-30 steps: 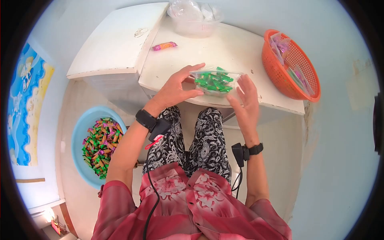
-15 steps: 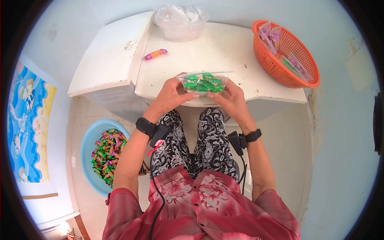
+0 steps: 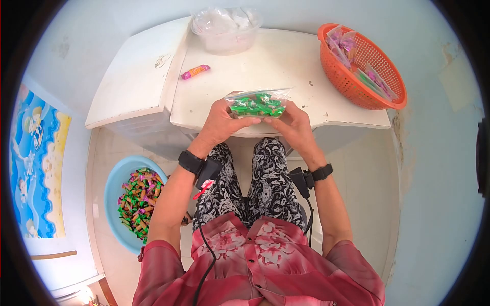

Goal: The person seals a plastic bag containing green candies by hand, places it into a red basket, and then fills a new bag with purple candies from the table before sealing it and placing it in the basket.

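A clear plastic bag (image 3: 258, 104) of green-wrapped candies is held upright over the front edge of the white table. My left hand (image 3: 223, 120) grips its left side, thumb along the lower front. On its right side my right hand (image 3: 293, 125) is closed in the same way, and the two thumb tips nearly meet below the candies. The fingers behind the bag are partly hidden. One purple-and-orange wrapped candy (image 3: 195, 72) lies alone on the table, beyond my left hand.
An orange perforated basket (image 3: 339, 84) with several filled bags stands at the table's right. At the back is a clear tub (image 3: 227, 41) with plastic bags. A blue basin (image 3: 113, 204) of green and purple wrapped candies sits on the floor at left. Dark cables hang from both wrists.
Both hands still hold the bag, which has tilted slightly with its top edge shifting. The whole view has moved a little; the other things stay in place.
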### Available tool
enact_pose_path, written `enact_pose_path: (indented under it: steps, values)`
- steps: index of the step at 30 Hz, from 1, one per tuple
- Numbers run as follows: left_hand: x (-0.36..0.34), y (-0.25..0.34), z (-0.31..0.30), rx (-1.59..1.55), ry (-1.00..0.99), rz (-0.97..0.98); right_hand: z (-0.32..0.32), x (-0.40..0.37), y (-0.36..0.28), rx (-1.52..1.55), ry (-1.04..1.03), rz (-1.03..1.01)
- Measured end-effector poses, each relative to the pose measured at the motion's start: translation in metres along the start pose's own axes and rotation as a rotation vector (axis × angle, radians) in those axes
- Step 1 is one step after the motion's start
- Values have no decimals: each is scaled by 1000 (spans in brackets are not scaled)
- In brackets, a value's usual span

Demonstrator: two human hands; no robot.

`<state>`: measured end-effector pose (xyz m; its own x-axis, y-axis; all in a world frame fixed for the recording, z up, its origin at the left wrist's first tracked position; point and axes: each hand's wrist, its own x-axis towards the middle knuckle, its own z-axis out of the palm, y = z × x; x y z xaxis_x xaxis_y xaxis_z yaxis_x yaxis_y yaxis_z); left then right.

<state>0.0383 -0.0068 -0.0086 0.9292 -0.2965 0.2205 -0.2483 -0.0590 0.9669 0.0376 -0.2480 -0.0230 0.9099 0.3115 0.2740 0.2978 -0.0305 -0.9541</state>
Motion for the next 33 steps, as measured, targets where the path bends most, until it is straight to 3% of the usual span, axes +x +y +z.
enact_pose_path:
  steps: [4,7,10,13,19,22,28,31,33]
  values:
    - [-2,-1,0,-10,25,-25,1,-1,-6,-106,23,-33]
    - [-1,0,2,-26,29,38,3,-3,-20,-12,37,-31]
    - [-1,6,3,85,70,34,-3,3,-13,-164,48,-118]
    - [16,13,-4,510,30,523,-4,15,-13,-409,152,-364]
    - [15,8,-15,922,-127,631,-18,16,4,-770,98,-511]
    - [1,2,-14,882,-113,549,-24,0,2,-701,95,-419]
    - [-17,15,-31,666,-53,310,-31,-30,10,-368,307,-246]
    - [-8,19,-36,424,28,259,-24,-46,0,-350,334,-247]
    - [0,29,-26,405,-21,191,-12,-52,-10,-334,286,-233]
